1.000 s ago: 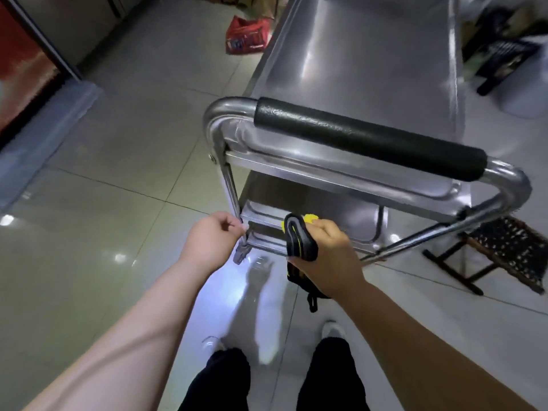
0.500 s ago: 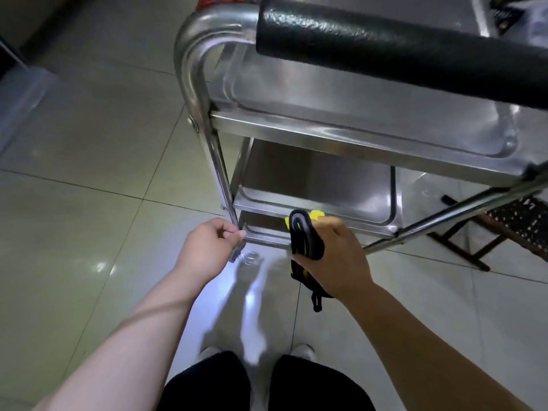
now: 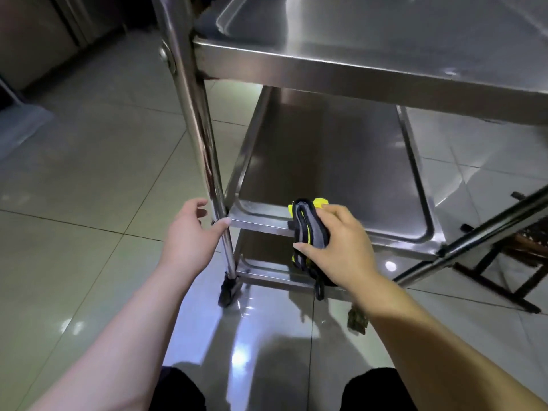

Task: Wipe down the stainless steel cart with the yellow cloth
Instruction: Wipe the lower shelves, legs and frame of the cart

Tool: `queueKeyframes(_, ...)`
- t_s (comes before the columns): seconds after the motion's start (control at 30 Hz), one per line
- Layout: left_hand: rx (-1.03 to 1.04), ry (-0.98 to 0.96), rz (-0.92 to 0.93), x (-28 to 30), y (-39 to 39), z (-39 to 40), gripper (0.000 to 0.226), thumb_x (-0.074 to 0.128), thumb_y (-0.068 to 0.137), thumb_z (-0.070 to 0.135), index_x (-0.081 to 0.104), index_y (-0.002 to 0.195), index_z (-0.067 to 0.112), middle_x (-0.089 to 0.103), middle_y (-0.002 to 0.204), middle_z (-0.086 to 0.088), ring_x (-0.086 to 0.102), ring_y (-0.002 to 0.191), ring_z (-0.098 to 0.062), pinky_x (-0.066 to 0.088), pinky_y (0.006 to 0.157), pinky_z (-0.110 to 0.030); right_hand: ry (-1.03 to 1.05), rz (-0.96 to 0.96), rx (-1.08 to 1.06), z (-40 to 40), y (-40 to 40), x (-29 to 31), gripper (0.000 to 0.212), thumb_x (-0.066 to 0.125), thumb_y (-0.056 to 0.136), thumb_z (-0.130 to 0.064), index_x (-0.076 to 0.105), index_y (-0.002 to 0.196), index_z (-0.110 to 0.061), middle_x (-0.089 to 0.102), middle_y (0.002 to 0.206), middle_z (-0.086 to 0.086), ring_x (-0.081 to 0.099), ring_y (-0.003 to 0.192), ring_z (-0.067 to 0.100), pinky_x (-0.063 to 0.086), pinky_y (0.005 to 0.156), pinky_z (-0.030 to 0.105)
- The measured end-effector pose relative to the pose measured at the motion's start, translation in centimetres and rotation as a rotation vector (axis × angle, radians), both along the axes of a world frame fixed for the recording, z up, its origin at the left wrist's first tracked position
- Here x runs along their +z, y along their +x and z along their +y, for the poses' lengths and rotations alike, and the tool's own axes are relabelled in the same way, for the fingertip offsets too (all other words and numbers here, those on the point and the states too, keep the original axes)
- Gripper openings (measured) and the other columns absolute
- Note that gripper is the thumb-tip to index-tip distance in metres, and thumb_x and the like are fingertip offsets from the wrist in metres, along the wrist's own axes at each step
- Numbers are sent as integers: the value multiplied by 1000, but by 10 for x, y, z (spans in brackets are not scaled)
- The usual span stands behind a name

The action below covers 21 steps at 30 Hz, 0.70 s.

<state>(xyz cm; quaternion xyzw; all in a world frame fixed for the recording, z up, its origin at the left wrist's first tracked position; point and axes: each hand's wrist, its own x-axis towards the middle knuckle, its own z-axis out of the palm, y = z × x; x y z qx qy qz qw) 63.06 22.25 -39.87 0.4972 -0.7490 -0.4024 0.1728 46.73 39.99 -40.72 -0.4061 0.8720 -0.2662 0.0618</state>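
Yellow cloth (image 3: 308, 229) is folded into a thick wad: grey-black outer layers, bright yellow showing at the top edge and in the folds, a dark loop dangling below. Right hand (image 3: 341, 247) grips it, fingers curled over the far side and thumb across the near face, pressing it against the front lip of the middle shelf (image 3: 326, 161) of the stainless steel cart (image 3: 370, 63). Left hand (image 3: 189, 232) sits at the cart's front-left upright post (image 3: 198, 120) – thumb touching the post at the shelf corner, fingers loosely spread and not closed round anything.

Versus half a second ago: the view has dropped and closed in, so the black foam handle is out of frame and the top shelf edge now fills the upper part. The left hand has loosened from a pinch at the post to a relaxed touch. The cloth is in much the same spot on the shelf lip, same grasp.

Surroundings: glossy pale floor tiles (image 3: 89, 179) with strong light glare near the caster (image 3: 228, 287). A bottom shelf edge shows under the cloth. Dark wooden stool (image 3: 510, 262) at right – partly cut off. Grey cabinet fronts (image 3: 44, 34) at upper left. Person's dark trousers (image 3: 181, 393) at the bottom edge.
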Motion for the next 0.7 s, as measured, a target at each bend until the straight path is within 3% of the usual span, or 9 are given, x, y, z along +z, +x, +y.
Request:
queueKeyframes(0.17,11,-178,115,-19,-14,-9,63,69,81,39,41,135,19,52,129,1,49,117,-17,40,97,-33,-49,96,19,-9,-9,-23,68,78,73,-45,53,132,-25,44,134,-10,46,120,21,41,99,32)
queueKeyframes(0.27,-1,-240,221,-24,-22,-14,46,67,84,36,47,124,25,52,116,12,49,108,-8,39,92,-28,-55,171,16,-11,-14,-35,70,76,74,-46,51,136,-25,43,137,-9,45,121,22,38,99,30)
queueKeyframes(0.4,32,-209,339,-34,-29,-18,28,60,90,30,47,114,25,57,106,10,53,97,-10,36,83,-25,-43,234,-64,-4,-19,-52,69,77,73,-47,53,133,-23,46,136,-4,48,117,28,42,97,37)
queueKeyframes(0.57,19,-153,382,-42,-33,-26,37,54,93,29,39,126,19,58,107,4,55,97,-16,36,81,-26,20,380,-102,3,-26,-67,73,82,66,-48,56,129,-23,51,130,2,49,101,33,48,86,44)
queueKeyframes(0.7,-18,-169,401,-50,-32,-26,39,52,95,29,36,130,24,56,104,6,52,92,-13,35,78,-23,88,491,-109,-7,-27,-82,77,82,63,-51,55,129,-22,50,131,7,44,101,34,50,82,47)
